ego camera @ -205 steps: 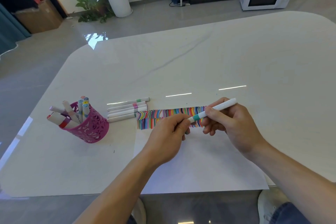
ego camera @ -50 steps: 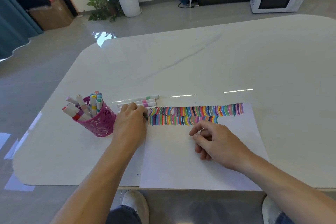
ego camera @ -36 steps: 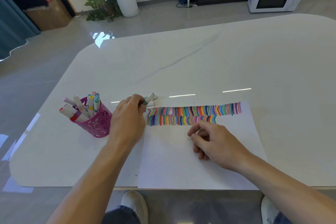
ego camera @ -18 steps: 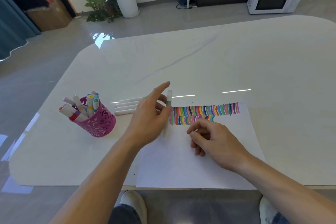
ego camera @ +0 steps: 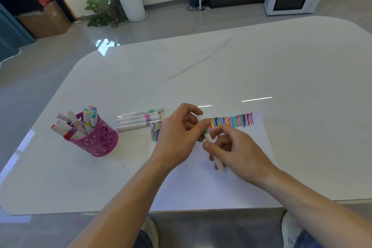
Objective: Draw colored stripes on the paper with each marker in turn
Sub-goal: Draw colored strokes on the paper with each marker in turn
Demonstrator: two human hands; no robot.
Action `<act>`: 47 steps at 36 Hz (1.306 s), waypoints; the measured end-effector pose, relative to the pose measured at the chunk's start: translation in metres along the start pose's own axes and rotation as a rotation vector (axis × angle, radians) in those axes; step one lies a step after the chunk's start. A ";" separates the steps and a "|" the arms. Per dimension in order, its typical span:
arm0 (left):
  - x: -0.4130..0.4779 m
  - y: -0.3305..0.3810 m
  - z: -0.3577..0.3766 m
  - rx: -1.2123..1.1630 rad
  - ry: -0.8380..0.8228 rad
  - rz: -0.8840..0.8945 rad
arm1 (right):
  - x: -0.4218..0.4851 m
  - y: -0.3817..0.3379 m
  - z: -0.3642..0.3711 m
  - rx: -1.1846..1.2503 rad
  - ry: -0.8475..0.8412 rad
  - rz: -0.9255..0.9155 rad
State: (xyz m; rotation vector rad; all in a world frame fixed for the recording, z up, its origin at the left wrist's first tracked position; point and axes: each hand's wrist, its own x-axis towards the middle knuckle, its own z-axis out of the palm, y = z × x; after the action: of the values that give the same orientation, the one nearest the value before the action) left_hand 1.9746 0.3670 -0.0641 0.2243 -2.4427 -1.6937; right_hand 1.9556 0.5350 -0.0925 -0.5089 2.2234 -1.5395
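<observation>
Two grips hold one marker (ego camera: 207, 137) over the paper (ego camera: 201, 187), left grip (ego camera: 177, 141) pinching its top, right grip (ego camera: 241, 153) its barrel.

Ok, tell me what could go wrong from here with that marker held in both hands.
1. Both the left hand and the right hand grip the marker right above the stripes; uncapping with a jerk might streak them.
2. Neither hand visibly presses the paper, so it may slide on the glossy table.

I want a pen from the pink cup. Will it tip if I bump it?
It might. The pink cup looks light, full of cut-out holes, and its pens lean out one side. Its bottom sits flat on the table, so gentle pulls are probably fine.
</observation>
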 end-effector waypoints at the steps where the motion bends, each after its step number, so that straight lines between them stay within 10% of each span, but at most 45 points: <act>1: 0.000 -0.001 0.001 -0.014 -0.006 0.001 | -0.001 0.000 -0.002 0.002 -0.009 0.001; 23: -0.010 -0.014 0.014 0.620 -0.455 0.245 | -0.013 0.021 -0.038 -0.596 0.080 -0.130; 47: -0.012 -0.009 0.010 0.635 -0.277 0.419 | -0.011 0.016 -0.033 -0.705 0.097 -0.138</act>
State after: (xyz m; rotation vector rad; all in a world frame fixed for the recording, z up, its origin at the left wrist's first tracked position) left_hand 1.9845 0.3754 -0.0760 -0.4517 -2.8886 -0.7946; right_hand 1.9470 0.5717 -0.0959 -0.8072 2.8350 -0.7993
